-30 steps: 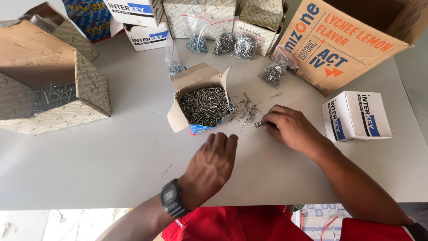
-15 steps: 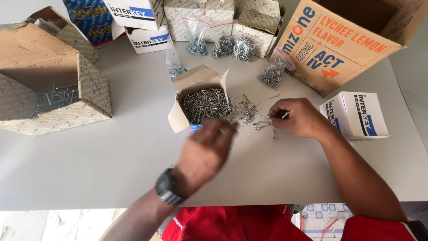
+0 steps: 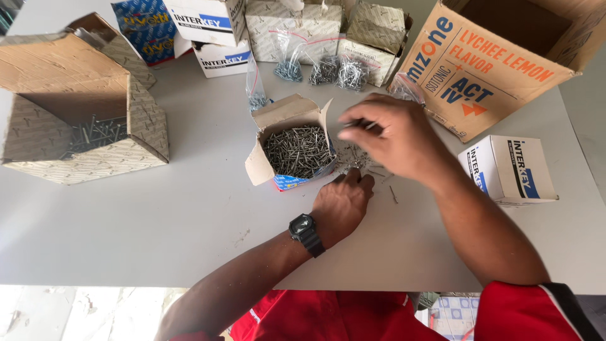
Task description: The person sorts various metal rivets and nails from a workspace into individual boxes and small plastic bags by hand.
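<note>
Your right hand (image 3: 394, 136) hovers over loose nails (image 3: 360, 158), fingers pinched on a few. Your left hand (image 3: 341, 205) lies flat beside them, fingers narrow. Adjacent: open small nail box (image 3: 293, 148); orange carton (image 3: 486, 69) right; white-blue box (image 3: 508, 170) on the bench (image 3: 158, 221).

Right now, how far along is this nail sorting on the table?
Done, it seems: several small clear bags at the back already hold nails. In hand: the right hand is raised, pinching a few nails above the loose pile, while the left hand rests at the pile's edge. Left: the small open box is full and the big carton holds more.
</note>
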